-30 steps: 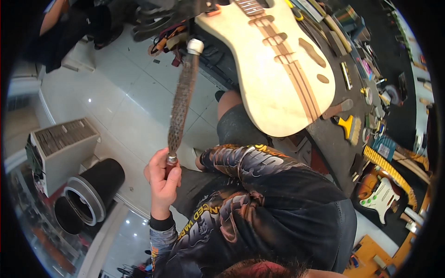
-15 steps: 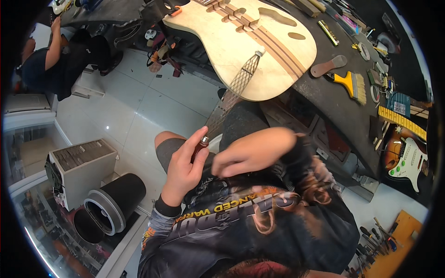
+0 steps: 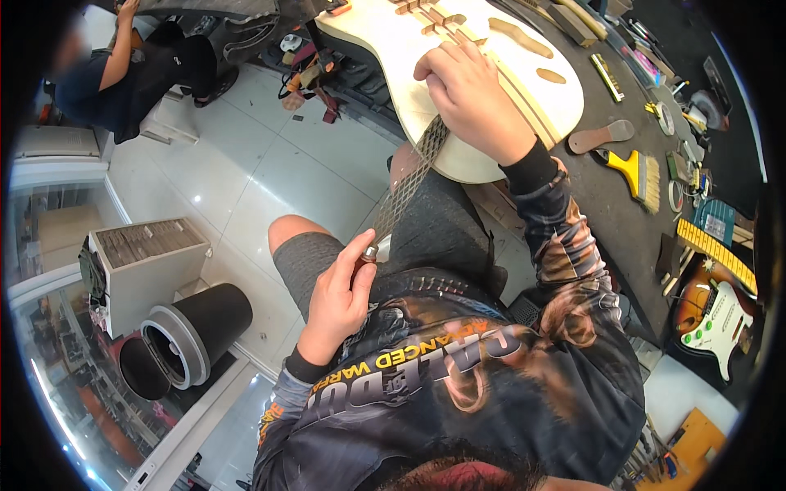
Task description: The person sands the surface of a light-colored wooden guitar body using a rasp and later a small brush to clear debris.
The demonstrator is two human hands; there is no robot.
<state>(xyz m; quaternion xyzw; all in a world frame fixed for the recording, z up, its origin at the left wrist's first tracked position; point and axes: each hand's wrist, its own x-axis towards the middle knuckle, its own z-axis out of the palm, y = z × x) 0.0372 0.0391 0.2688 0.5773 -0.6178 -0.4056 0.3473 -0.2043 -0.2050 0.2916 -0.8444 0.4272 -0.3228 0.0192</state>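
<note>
Head view: the left hand (image 3: 340, 299) wraps the near end of the rasp (image 3: 407, 190), which slants up-right to the edge of the guitar body (image 3: 401, 65) beneath the right hand (image 3: 475, 98), whose grip I cannot tell.

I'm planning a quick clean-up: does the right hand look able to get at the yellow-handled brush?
Probably yes: the brush lies uncovered on the bench, right of the right hand, nothing visibly blocking it, though that hand would likely leave the rasp first.
</note>
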